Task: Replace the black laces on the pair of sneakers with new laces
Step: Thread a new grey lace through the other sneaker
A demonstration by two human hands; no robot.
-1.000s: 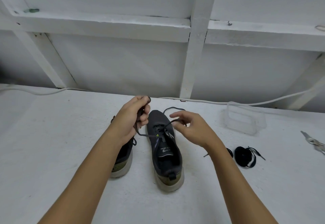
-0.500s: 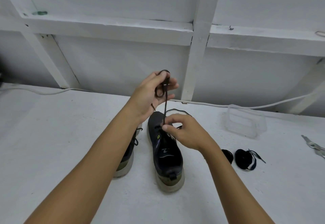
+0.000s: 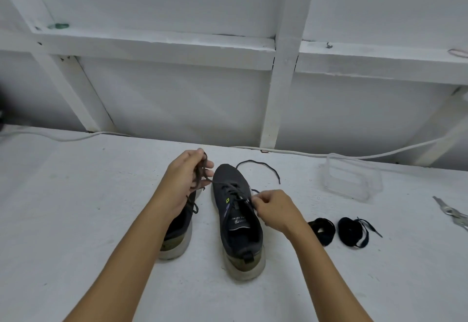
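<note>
While the right sneaker (image 3: 236, 220) is sitting toe-away from me on the white table (image 3: 76, 220), its long axis running straight out from my body, I am working its old black lace (image 3: 202, 173) loose. My left hand (image 3: 186, 182) is curling its fingers round a gathered length of that lace, just left of the toe and a little above the table, and the strand is running from that fist down and rightward into the upper eyelets. My right hand (image 3: 272, 209) is pinching the lace at the eyelet row on the sneaker's right side, so it is the nearer hand for the next loosening; I judge the pull should go up and toward the toe, along the shoe's length. The lace's free end (image 3: 263, 167) is lying in an arc on the table beyond the toe. The left sneaker (image 3: 177, 233) is standing just beside the right one, partly under my left forearm, and looks to be laced. Two coiled new laces (image 3: 352, 232) are waiting to the right, well apart from the shoes.

Compared with half a second ago, my left hand is lower, having dropped from a high pull back near the toe.
</note>
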